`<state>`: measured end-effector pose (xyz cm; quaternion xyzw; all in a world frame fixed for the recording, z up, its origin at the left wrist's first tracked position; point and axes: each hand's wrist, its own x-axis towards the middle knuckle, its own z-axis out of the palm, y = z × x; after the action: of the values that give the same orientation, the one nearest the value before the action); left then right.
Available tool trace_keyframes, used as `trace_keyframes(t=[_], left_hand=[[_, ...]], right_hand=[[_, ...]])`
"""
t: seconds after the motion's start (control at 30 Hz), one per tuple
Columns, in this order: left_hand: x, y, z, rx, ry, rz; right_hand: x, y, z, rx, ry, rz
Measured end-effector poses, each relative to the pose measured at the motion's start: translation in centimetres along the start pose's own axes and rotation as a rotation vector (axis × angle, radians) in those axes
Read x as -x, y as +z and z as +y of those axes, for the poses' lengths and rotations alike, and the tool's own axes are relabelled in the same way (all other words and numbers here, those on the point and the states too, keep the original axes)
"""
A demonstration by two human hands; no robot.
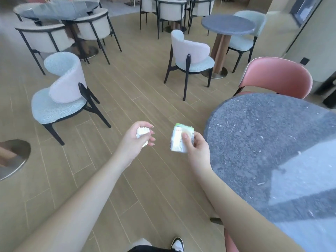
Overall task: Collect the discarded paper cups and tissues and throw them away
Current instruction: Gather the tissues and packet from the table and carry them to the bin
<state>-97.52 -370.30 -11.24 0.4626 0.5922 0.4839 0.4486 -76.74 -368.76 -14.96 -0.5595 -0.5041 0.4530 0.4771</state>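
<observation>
My left hand (135, 142) is curled around crumpled white tissues (142, 133), held over the wooden floor at centre frame. My right hand (195, 149) grips a small white tissue packet with a green top (179, 140), thumb pressed on its front. Both hands hover side by side, just left of the round grey stone table (269, 151). No paper cup shows anywhere in view.
A pink chair (276, 77) stands behind the grey table. A pale blue-and-pink chair (61, 95) sits to the left, another (190, 53) ahead by a second round table (227, 24). More chairs and a table fill the back left. My shoe (177, 244) is at the bottom.
</observation>
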Motion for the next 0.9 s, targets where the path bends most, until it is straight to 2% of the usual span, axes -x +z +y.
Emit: trace_keyframes(t=[0.33, 0.6, 0.9], left_hand=[[-15.8, -1.9, -0.2, -0.005, 0.033, -0.115], [-30.1, -4.7, 1.5, -0.051, 0.073, -0.259], [-42.4, -1.1, 2.8, -0.063, 0.108, -0.357]], right_hand=[[-13.4, 6.5, 0.2, 0.027, 0.020, 0.065], [-24.4, 10.6, -3.0, 0.038, 0.009, 0.205], [-34.9, 10.7, -3.0, 0.037, 0.032, 0.311]])
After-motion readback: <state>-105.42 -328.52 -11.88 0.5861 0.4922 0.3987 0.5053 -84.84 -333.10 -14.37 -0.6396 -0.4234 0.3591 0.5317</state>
